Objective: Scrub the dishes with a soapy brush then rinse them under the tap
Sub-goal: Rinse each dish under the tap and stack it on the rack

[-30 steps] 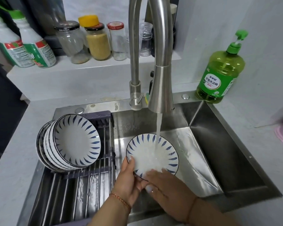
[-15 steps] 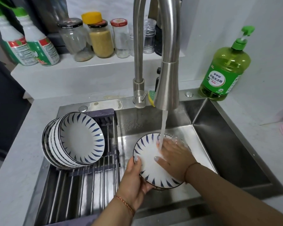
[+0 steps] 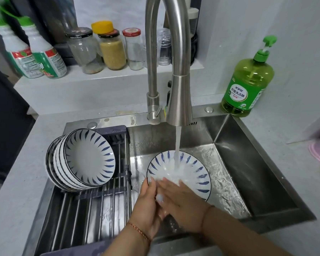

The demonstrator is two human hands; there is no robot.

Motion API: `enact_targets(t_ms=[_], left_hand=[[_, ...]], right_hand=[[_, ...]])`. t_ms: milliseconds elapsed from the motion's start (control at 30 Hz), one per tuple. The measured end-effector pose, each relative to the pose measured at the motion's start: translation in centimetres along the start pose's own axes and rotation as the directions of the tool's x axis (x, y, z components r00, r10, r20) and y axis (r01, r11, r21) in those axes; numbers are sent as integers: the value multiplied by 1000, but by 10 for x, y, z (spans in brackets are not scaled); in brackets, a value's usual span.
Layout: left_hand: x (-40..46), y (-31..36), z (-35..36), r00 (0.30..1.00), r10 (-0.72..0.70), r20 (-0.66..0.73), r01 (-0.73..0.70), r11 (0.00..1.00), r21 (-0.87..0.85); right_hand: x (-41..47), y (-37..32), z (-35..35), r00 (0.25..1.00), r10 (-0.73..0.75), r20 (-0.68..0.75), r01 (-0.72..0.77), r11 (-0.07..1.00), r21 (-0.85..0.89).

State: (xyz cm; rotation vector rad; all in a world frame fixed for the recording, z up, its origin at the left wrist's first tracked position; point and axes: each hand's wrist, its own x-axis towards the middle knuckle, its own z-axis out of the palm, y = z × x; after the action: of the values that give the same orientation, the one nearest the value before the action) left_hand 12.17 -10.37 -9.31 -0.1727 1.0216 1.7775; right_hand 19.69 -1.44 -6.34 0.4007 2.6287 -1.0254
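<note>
Low in the frame's centre, the left hand (image 3: 148, 204) grips the blue-striped bowl (image 3: 181, 174) by its near-left rim, tilted under the tap (image 3: 179, 100) stream, while the right hand (image 3: 183, 198) lies flat-fingered inside, nearer the rack (image 3: 92, 206) of stacked bowls (image 3: 81, 159) at left.

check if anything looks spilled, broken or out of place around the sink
Nothing stands out. The bowl under the tap looks intact, the stacked bowls lean on edge in the drying rack, and the soap bottle stands upright.
</note>
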Motion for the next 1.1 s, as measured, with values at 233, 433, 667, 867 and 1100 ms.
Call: enact_targets(t_ms=[233, 433, 667, 867, 1100], left_hand=[[-2, -5, 6, 999, -6, -45, 9, 999, 52], [11, -3, 8, 981, 66, -182, -29, 979, 200], [24, 1, 38, 979, 34, -201, 28, 954, 297], [40, -3, 52, 977, 118, -180, 11, 807, 590], [73, 6, 70, 946, 208, -250, 0, 768, 641]], right_hand=[[32, 50, -15, 980, 149, -134, -172, 967, -185], [-14, 52, -11, 955, -156, -251, 82, 956, -283], [-26, 68, 12, 879, -152, -453, 93, 984, -149], [-27, 68, -5, 859, 67, -508, -29, 996, 83], [-28, 55, -14, 857, 102, -505, -29, 988, 150]])
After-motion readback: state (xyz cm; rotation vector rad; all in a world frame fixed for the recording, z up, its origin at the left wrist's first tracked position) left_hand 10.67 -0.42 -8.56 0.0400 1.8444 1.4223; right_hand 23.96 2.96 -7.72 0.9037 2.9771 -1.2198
